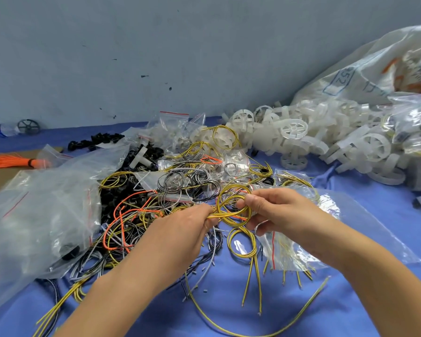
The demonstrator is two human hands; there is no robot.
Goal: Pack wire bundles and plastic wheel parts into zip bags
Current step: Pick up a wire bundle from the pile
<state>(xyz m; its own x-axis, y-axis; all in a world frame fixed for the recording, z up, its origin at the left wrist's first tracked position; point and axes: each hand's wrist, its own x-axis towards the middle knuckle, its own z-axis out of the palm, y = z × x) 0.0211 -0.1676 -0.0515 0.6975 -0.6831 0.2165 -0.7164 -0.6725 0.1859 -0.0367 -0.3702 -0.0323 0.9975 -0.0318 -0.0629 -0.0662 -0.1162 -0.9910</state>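
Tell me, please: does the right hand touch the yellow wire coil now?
Touching. The head view shows the right hand pinching the yellow wire coil between thumb and fingers, with no gap visible.

- A small-parts packing workshop, not a home: the blue-covered counter (350, 215) carries goods in bulk.
- Left of the central wire tangle (170, 190) lies a heap of zip bags (46, 203).
- Right of it, translucent plastic wheels (326, 142) spill from a big printed sack (365, 74).
- Behind it stands a bare, scuffed wall (156, 57).
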